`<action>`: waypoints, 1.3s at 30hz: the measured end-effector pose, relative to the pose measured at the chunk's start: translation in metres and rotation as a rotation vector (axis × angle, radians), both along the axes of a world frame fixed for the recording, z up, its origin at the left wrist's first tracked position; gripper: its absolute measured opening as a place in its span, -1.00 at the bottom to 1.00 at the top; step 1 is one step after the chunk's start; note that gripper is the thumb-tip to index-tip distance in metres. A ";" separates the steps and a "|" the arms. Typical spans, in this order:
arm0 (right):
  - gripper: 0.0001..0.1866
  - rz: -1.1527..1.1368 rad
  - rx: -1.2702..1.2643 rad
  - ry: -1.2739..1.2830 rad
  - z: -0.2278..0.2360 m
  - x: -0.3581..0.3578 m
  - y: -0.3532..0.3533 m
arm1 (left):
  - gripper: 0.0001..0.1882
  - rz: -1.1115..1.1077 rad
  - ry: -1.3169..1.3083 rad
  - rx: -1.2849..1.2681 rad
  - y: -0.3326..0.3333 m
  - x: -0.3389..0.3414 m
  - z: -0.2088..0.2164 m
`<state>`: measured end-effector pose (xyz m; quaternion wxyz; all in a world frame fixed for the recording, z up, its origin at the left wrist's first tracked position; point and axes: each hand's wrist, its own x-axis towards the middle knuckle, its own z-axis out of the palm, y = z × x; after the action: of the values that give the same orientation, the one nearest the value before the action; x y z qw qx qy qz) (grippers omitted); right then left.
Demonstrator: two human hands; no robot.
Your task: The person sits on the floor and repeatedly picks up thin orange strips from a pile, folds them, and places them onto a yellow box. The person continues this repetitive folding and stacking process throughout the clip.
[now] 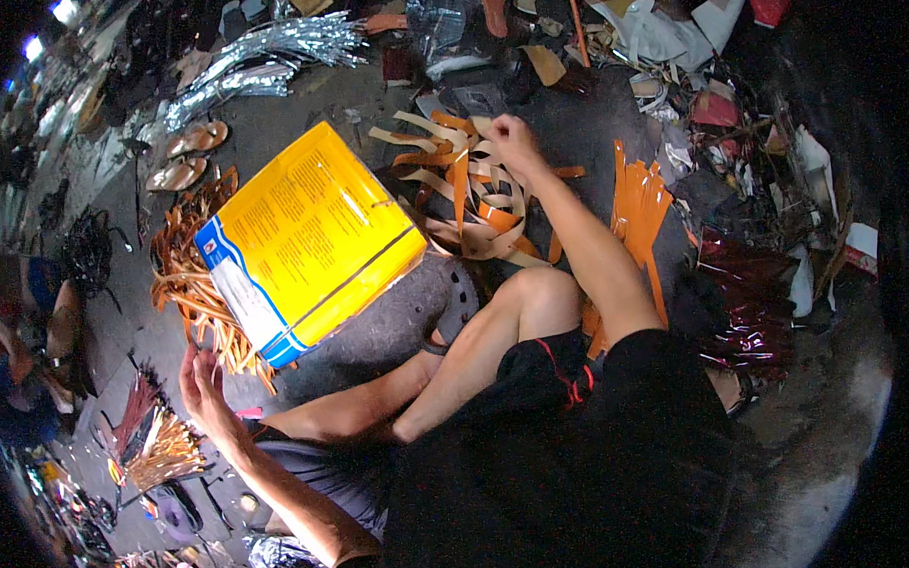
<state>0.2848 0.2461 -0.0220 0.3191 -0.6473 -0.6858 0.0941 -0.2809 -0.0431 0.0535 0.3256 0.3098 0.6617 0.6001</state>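
I sit on the floor with my legs folded. My right hand [510,138] reaches forward and is closed on a strip in a loose pile of orange and tan strips [468,193]. My left hand [202,378] is stretched out to the left, fingers apart, touching the near edge of a heap of thin orange straps [189,283]. A large yellow cardboard box with a blue and white end [308,239] lies tilted between the two heaps, partly covering the straps.
A bundle of straight orange strips [637,208] lies right of my arm. Silver foil strips [266,60] and a pair of sandals [185,158] lie at the far left. Scraps and wrappers [729,104] crowd the right. More strap bundles [160,445] sit at lower left.
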 end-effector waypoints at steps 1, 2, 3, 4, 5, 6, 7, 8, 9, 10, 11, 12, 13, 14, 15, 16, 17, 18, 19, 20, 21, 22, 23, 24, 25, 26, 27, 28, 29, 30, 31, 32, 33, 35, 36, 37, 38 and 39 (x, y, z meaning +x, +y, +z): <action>-0.73 0.088 0.041 0.383 0.028 -0.023 -0.007 | -0.57 0.037 0.019 -0.015 -0.007 -0.002 0.006; -0.74 0.116 0.014 0.701 0.057 -0.026 -0.011 | -0.58 0.034 0.021 0.023 -0.004 0.003 0.012; -0.75 0.140 -0.007 1.015 0.086 -0.024 -0.015 | -0.59 0.026 0.019 0.065 0.004 0.011 0.021; -0.76 0.164 -0.090 0.920 0.118 -0.018 -0.023 | -0.60 0.018 0.013 0.105 0.012 0.021 0.031; -0.76 0.189 -0.178 0.826 0.150 -0.017 -0.033 | -0.60 -0.045 0.031 0.097 0.019 0.040 0.048; -0.76 0.286 -0.242 0.692 0.182 -0.028 -0.045 | -0.60 -0.102 0.053 0.085 0.029 0.069 0.074; -0.76 0.389 -0.273 0.505 0.213 -0.041 -0.061 | -0.60 -0.156 0.074 0.078 0.038 0.098 0.094; -0.77 0.505 -0.303 0.323 0.233 -0.061 -0.072 | -0.60 -0.281 0.129 0.122 0.044 0.121 0.108; -0.76 0.725 -0.293 0.283 0.238 -0.079 -0.081 | -0.61 -0.402 0.182 0.159 0.049 0.143 0.118; -0.76 0.787 -0.429 0.189 0.260 -0.108 -0.103 | -0.62 -0.462 0.286 0.306 0.056 0.169 0.127; -0.76 0.891 -0.532 0.183 0.265 -0.125 -0.114 | -0.62 -0.526 0.391 0.456 0.062 0.188 0.137; -0.76 0.960 -0.590 0.226 0.273 -0.142 -0.129 | -0.68 -0.624 0.496 0.490 0.068 0.194 0.143; -0.76 1.033 -0.650 0.269 0.276 -0.155 -0.136 | -0.72 -0.726 0.485 0.394 0.068 0.188 0.144; -0.76 1.040 -0.611 0.170 0.276 -0.160 -0.135 | -0.76 -0.827 0.480 0.295 0.068 0.183 0.146; -0.76 1.048 -0.569 0.072 0.275 -0.162 -0.132 | -0.78 -0.918 0.347 0.070 0.065 0.168 0.146; -0.76 1.050 -0.525 -0.024 0.274 -0.163 -0.130 | -0.79 -0.998 0.202 -0.152 0.063 0.152 0.145; -0.76 1.036 -0.607 -0.075 0.267 -0.162 -0.126 | -0.75 -0.951 0.238 -0.117 0.060 0.135 0.139; -0.75 1.021 -0.689 -0.128 0.254 -0.158 -0.120 | -0.76 -0.927 0.178 -0.154 0.058 0.116 0.137; -0.75 1.014 -0.768 -0.181 0.241 -0.157 -0.114 | -0.77 -0.893 0.121 -0.193 0.053 0.094 0.137; -0.75 1.001 -0.788 -0.096 0.227 -0.154 -0.111 | -0.77 -0.885 0.136 -0.215 0.049 0.072 0.134; -0.74 0.985 -0.809 -0.014 0.214 -0.150 -0.109 | -0.78 -0.879 0.149 -0.235 0.047 0.049 0.129; -0.74 0.968 -0.831 0.070 0.205 -0.146 -0.106 | -0.78 -0.872 0.163 -0.258 0.046 0.035 0.123; -0.75 0.909 -0.780 0.084 0.204 -0.141 -0.101 | -0.77 -0.799 0.160 -0.262 0.043 0.027 0.115; -0.75 0.850 -0.729 0.100 0.202 -0.136 -0.096 | -0.76 -0.728 0.157 -0.266 0.041 0.020 0.106; -0.76 0.787 -0.681 0.124 0.196 -0.133 -0.092 | -0.75 -0.662 0.156 -0.276 0.041 0.013 0.096; -0.76 0.771 -0.729 0.106 0.196 -0.132 -0.088 | -0.78 -0.599 0.070 -0.255 0.043 0.012 0.090; -0.76 0.755 -0.776 0.087 0.198 -0.133 -0.085 | -0.79 -0.548 0.049 -0.226 0.041 0.013 0.082; -0.75 0.734 -0.821 0.067 0.198 -0.135 -0.082 | -0.79 -0.500 0.028 -0.193 0.042 0.017 0.072; -0.75 0.724 -0.751 -0.019 0.195 -0.139 -0.079 | -0.79 -0.456 0.002 -0.159 0.044 0.023 0.062; -0.74 0.714 -0.678 -0.103 0.191 -0.144 -0.076 | -0.76 -0.380 -0.029 -0.162 0.045 0.027 0.056; -0.73 0.701 -0.608 -0.181 0.190 -0.152 -0.077 | -0.73 -0.351 -0.067 -0.140 0.047 0.030 0.050; -0.73 0.624 -0.683 -0.301 0.198 -0.162 -0.077 | -0.73 -0.322 -0.095 -0.109 0.045 0.032 0.046; -0.75 0.692 -0.370 -0.402 0.195 -0.172 -0.079 | -0.72 -0.294 -0.122 -0.078 0.042 0.035 0.043; -0.77 0.785 0.276 -0.560 0.190 -0.192 -0.083 | -0.71 -0.275 -0.054 -0.093 0.041 0.039 0.050; -0.82 0.786 0.066 -0.452 0.191 -0.212 -0.081 | -0.71 -0.268 -0.020 -0.102 0.040 0.039 0.051; -0.85 0.823 0.049 -0.272 0.190 -0.237 -0.086 | -0.71 -0.258 0.021 -0.095 0.040 0.038 0.052; -0.86 0.857 -0.065 -0.173 0.189 -0.264 -0.097 | -0.71 -0.251 0.062 -0.087 0.041 0.037 0.051; -0.86 1.019 -0.011 -0.077 0.178 -0.288 -0.102 | -0.72 -0.248 0.105 -0.076 0.043 0.036 0.052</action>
<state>-0.0031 0.1446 0.1560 0.2039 -0.2354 -0.9251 0.2174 -0.2452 0.0003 0.1051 0.3738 0.4076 0.6567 0.5128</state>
